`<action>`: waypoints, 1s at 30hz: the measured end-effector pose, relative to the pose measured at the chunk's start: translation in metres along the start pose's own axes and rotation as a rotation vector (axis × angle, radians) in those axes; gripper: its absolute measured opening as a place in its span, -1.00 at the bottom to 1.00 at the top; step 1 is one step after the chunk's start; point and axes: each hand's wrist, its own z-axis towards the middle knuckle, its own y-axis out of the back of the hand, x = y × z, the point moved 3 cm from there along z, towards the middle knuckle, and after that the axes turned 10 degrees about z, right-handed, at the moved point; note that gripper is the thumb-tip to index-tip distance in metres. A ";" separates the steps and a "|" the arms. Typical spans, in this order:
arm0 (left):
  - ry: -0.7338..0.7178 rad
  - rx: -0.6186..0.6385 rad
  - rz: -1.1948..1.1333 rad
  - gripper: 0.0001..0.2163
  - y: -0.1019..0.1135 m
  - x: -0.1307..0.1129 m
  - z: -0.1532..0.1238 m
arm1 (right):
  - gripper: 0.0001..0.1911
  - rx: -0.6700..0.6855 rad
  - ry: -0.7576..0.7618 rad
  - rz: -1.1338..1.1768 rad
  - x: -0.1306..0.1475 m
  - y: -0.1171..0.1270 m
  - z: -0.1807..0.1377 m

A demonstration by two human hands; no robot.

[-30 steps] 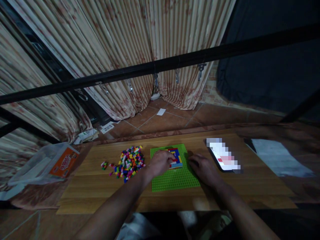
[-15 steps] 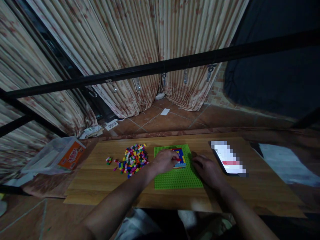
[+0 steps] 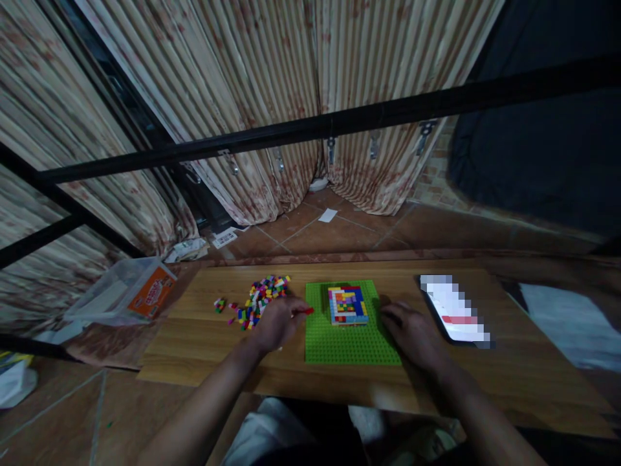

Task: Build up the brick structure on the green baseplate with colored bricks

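Observation:
A green studded baseplate [image 3: 350, 340] lies on the wooden table [image 3: 204, 349], with a small multicoloured block of bricks [image 3: 347, 304] built on its far half. My left hand [image 3: 277, 321] is off the plate's left edge, beside the loose brick pile [image 3: 259, 299], and pinches a small red brick [image 3: 305, 311] in its fingertips. My right hand [image 3: 412, 334] rests on the table against the plate's right edge, fingers curled, nothing visible in it.
A phone [image 3: 455, 310] with a lit screen lies right of my right hand. A clear plastic box with an orange label [image 3: 127, 295] sits off the table's left end. A black bar [image 3: 339, 123] crosses above; curtains hang behind.
My left hand has come off the brick build and moved left to the plate's edge, now with a red brick in its fingertips. The build is uncovered. The right hand stays put.

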 end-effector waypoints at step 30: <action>0.441 -0.087 0.437 -0.78 0.002 0.058 -0.039 | -0.73 -0.015 -0.013 -0.023 -0.009 0.000 -0.004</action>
